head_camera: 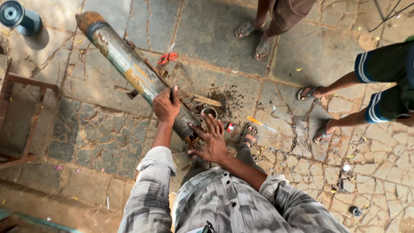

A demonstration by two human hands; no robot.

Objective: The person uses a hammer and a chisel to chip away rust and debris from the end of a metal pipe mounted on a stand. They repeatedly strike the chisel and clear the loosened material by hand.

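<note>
On the stone floor, head view: long metal pipe [129, 64] lies slanted from far left to near middle. Left hand [166, 105] is curled over its top w/ a thin tool. Right hand [211, 140] is open, fingers spread on the near end. Looks heavy, hard, rusty; best held at both ends.

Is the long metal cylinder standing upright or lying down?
Lying down: the cylinder stretches flat across the stone floor, left hand resting on it.
</note>
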